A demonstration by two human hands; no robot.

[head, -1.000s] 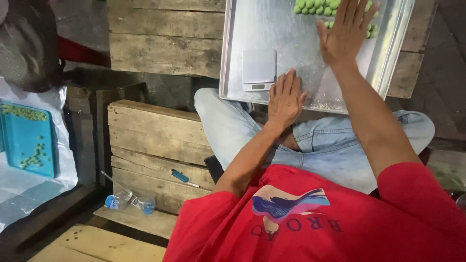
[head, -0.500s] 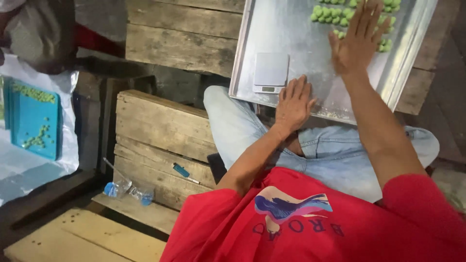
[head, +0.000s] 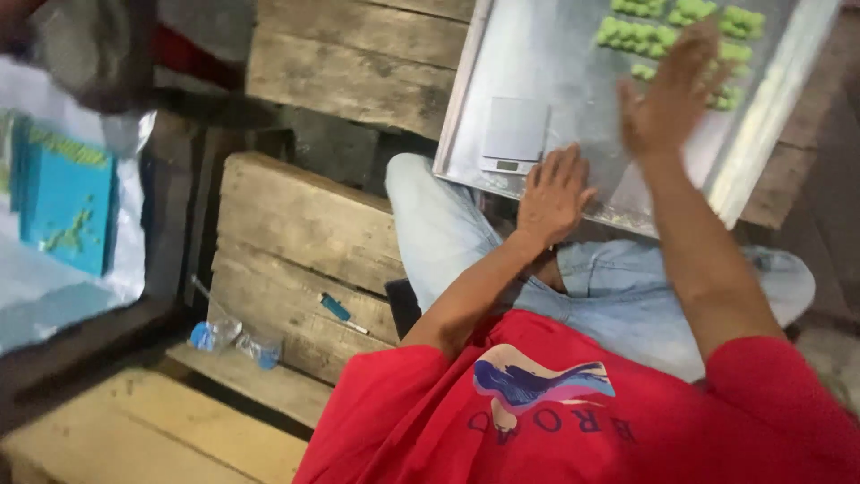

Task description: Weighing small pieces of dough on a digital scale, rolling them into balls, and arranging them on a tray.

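A large metal tray (head: 537,54) rests across my lap and a wooden bench. Clusters of small green pieces (head: 640,36) lie at its far end. My right hand (head: 672,99), blurred and with fingers spread, hovers just over the nearest green pieces and holds nothing. A small white digital scale (head: 512,134) sits on the tray's near left part. My left hand (head: 555,193) lies flat, palm down, on the tray's near edge right beside the scale, empty.
Wooden plank benches (head: 305,224) stand left of my legs, with a blue pen-like tool (head: 339,310) and a crumpled plastic bottle (head: 228,339) on them. At far left a blue tray (head: 67,202) with green pieces lies on white sheeting. Another person (head: 90,45) is at top left.
My right hand has pulled back a little from the green pieces and lifted, now blurred. My left hand stays on the tray's edge. The view has shifted, showing more of the tray's far end.
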